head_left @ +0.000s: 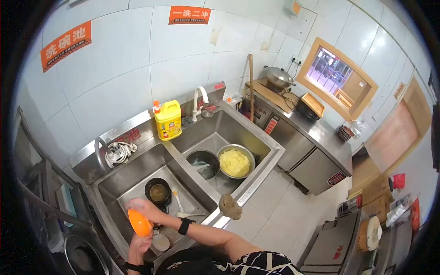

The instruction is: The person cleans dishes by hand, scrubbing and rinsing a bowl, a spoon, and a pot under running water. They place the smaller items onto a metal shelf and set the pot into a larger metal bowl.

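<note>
Over the left sink basin [133,176] I hold an orange bowl [139,223], tilted on its side. My left hand [141,242] grips its lower end with the fingers closed. My right hand [144,209] is closed at the bowl's upper end, its fingers partly hidden behind the bowl. Whether a sponge is in the right hand does not show. A dark pot [158,191] with brownish liquid sits in the basin beyond my hands. Beside it lie a long-handled spoon [177,200] and a pale utensil [189,214]. A small whitish bowl [161,242] is near my left hand.
The right basin holds a dark pot of water [200,170] and a metal bowl of yellow food [235,163]. A yellow detergent jug [168,121] and a faucet [197,103] stand behind. A brown cloth [230,207] hangs on the front rim. A steel counter [316,133] stands right.
</note>
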`<state>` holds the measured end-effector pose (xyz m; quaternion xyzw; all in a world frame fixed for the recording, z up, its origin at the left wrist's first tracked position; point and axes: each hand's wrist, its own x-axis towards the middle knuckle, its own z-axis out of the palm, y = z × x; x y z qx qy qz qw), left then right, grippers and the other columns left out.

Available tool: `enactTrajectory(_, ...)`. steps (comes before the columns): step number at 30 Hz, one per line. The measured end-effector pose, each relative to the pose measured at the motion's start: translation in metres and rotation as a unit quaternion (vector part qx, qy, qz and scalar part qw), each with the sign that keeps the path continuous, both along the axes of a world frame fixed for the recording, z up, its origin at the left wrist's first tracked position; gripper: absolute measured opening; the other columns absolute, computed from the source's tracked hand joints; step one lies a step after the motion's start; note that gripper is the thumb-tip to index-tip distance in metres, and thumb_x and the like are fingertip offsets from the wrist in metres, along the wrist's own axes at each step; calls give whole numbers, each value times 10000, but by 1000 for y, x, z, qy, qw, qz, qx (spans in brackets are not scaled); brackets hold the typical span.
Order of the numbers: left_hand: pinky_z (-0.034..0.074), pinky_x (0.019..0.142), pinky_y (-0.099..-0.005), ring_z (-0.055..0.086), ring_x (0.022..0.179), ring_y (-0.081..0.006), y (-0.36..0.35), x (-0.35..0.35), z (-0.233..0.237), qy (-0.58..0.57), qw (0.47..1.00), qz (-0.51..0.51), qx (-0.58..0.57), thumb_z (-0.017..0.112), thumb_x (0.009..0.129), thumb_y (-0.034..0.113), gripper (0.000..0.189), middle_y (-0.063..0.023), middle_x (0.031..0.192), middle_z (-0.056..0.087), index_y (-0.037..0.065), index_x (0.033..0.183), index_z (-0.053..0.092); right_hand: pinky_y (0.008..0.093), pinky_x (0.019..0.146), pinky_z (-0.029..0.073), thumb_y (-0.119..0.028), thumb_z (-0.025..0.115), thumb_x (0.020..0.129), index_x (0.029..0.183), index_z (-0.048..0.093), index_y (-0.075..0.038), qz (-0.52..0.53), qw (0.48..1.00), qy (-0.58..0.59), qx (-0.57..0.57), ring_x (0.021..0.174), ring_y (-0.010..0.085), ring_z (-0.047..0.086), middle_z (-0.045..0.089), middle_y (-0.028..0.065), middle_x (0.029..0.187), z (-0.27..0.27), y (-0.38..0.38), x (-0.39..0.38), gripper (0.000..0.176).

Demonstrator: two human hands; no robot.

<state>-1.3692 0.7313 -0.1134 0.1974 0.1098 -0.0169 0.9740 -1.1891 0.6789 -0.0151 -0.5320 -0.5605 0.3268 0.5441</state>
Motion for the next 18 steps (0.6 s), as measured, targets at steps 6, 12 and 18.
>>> enactTrajectory(6,379,907,-284,471,1044,-158,-40,27,54,33,944,307,115,685,666,98,559,-12,1119,510,93,1169,441,275,909,343,-185,415,892,1144,430,-25,-98,959,265,26,1076,147,422,460,66,1124,-38,-12,-39,299)
enactTrajectory(12,414,470,-213,535,621,-117,-36,-4,21,169,951,254,49,535,723,30,383,-43,887,572,93,1097,478,297,870,360,-158,391,885,1075,507,-8,-131,982,133,18,991,203,484,510,119,1068,-14,-6,-53,268)
enactTrajectory(18,289,352,-195,429,445,-81,-48,-13,-8,373,867,231,237,466,776,67,287,-43,770,555,34,1060,472,278,733,431,-210,415,879,958,539,-7,89,948,109,-286,804,134,541,570,56,857,-110,-11,-17,250)
